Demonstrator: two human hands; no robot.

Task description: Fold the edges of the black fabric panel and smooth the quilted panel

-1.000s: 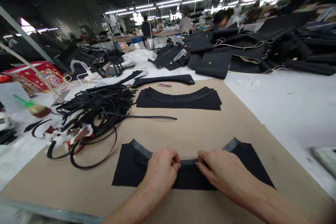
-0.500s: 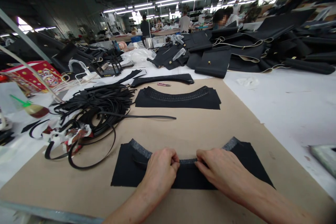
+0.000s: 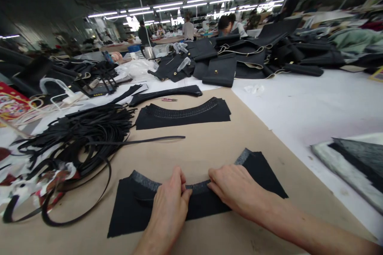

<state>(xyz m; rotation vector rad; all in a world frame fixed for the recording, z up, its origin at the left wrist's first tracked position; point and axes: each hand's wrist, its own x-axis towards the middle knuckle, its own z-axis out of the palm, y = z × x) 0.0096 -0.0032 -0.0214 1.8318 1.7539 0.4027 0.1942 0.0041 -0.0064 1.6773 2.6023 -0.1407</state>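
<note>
A black sheet piece (image 3: 125, 213) with a concave top edge lies on the brown board in front of me. Along that curve its edge is folded over, showing a grey fuzzy strip (image 3: 199, 186). My left hand (image 3: 170, 203) pinches the curved edge near its middle, thumb towards the right. A short way to the right, my right hand (image 3: 236, 185) has its fingertips closed on the same edge. Loose at the left of the piece, a thin dark strip (image 3: 143, 198) runs in under my left hand. My palms hide part of the piece.
A similar curved black piece (image 3: 185, 117) lies further back, with small pink-handled snips (image 3: 169, 99) behind it. Left is a tangled heap of black straps (image 3: 98, 131). Black bag panels (image 3: 221, 69) are piled at the back. Grey-black sheets (image 3: 356, 163) lie right.
The view has swung to the right, bringing the grey-black sheets into sight. My left fingers have risen more upright at the edge; my right hand keeps its pinch.
</note>
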